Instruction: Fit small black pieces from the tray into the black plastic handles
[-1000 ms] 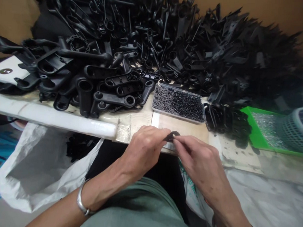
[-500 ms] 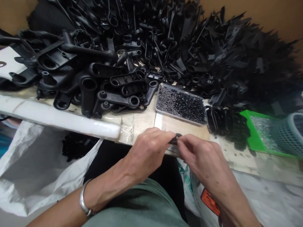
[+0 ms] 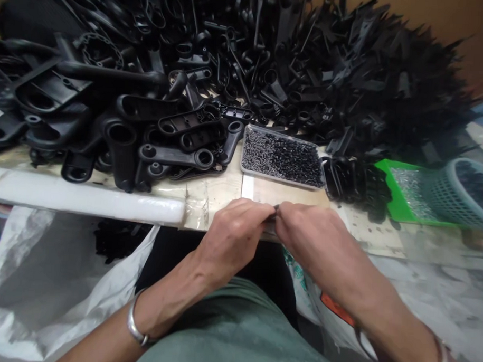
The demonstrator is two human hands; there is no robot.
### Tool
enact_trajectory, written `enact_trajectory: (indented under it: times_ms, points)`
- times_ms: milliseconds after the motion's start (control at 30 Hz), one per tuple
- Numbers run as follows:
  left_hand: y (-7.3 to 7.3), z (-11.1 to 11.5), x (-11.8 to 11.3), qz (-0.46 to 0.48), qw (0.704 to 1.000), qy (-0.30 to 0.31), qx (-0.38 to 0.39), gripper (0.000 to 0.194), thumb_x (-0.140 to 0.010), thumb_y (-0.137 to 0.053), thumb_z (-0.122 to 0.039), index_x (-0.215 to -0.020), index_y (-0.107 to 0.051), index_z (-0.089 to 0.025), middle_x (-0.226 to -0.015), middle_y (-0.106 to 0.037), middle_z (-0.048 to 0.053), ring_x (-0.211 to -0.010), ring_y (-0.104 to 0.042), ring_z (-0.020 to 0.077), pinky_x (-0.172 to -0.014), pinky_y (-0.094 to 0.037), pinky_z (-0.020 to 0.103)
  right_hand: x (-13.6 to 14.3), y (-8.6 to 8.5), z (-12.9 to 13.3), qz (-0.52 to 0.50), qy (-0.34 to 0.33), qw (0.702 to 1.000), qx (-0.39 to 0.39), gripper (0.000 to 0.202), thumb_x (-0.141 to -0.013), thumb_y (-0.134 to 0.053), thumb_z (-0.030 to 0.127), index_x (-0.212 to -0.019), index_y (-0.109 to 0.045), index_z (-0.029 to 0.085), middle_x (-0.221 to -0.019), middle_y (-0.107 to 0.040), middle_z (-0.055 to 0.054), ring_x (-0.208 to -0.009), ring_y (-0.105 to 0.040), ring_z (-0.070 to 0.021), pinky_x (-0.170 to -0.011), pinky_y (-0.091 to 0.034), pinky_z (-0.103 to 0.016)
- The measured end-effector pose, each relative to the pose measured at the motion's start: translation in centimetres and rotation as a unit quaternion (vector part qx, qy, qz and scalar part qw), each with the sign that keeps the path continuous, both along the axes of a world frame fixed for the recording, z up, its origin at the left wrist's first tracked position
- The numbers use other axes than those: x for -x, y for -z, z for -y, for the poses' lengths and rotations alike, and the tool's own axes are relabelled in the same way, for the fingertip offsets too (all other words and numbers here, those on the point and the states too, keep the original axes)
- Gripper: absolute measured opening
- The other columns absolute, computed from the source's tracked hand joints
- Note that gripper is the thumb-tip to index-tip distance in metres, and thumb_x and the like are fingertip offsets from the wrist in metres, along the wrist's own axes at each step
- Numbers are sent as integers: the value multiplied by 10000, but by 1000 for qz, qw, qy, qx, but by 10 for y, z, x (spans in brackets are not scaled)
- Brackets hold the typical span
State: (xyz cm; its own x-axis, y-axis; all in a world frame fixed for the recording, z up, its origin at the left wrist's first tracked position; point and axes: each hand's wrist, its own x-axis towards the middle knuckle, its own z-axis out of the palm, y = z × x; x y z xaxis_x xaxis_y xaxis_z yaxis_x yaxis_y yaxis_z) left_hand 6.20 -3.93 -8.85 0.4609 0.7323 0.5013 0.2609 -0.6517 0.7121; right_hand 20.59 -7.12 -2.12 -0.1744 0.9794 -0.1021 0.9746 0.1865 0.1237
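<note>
Both hands meet at the table's front edge around a small black plastic part (image 3: 272,214), mostly covered by fingers. My left hand (image 3: 235,233) is closed and pinches the part from the left. From the right, my right hand (image 3: 309,231) presses its closed fingertips against the same part. Whether it also holds something smaller cannot be seen. Just beyond the hands lies a clear tray (image 3: 283,178) with small silvery pieces on its left side and small black pieces on its right.
Black plastic arms (image 3: 175,155) heap across the back and left. Right of the tray are a row of black parts (image 3: 354,182), a green bin (image 3: 399,205) of clear pieces and a grey-blue basket (image 3: 458,194). A white sack (image 3: 59,280) hangs open at lower left.
My right hand has turned knuckles-up and closed in tighter on the black part, which is now more hidden. My left hand keeps its pinch. The view has shifted slightly.
</note>
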Motion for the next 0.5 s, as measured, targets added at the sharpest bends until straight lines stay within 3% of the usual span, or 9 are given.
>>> enact_trajectory:
  times_ms: [100, 200, 333, 500]
  points:
    - [1, 0, 0, -2, 1000, 2, -11, 164, -834, -543, -45, -921, -628, -155, -900, -714, 42, -837, -663, 168, -754, -547, 303, -22, -4, -9, -107, -37, 992, 60, 284, -870, -496, 188, -591, -448, 206, -509, -484, 28, -460, -436, -109, -475, -269, -276]
    - [1, 1, 0, 1, 1000, 1, -8, 165, -826, -559, -47, -934, -629, -151, -897, -713, 44, -832, -663, 170, -749, -546, 302, -32, -6, -15, -106, -75, 988, 85, 291, -868, -495, 183, -579, -467, 202, -514, -493, 29, -466, -444, -104, -486, -271, -278]
    - [0, 1, 1, 1, 1000, 5, 22, 214, -810, -537, -20, -935, -638, -161, -891, -708, 28, -828, -649, 157, -751, -533, 289, -16, -2, -13, -37, -100, 994, 28, 251, -757, -551, 76, -558, -484, 213, -490, -498, 13, -414, -423, -119, -450, -236, -300]
    - [-1, 0, 1, 6, 998, 20, 58, 240, -783, -465, 26, -803, -621, -155, -857, -689, 25, -803, -624, 149, -731, -520, 285, 12, 1, -3, 22, -62, 997, -37, 288, -707, -499, -21, -541, -492, 215, -478, -531, -29, -381, -448, -143, -412, -214, -314]
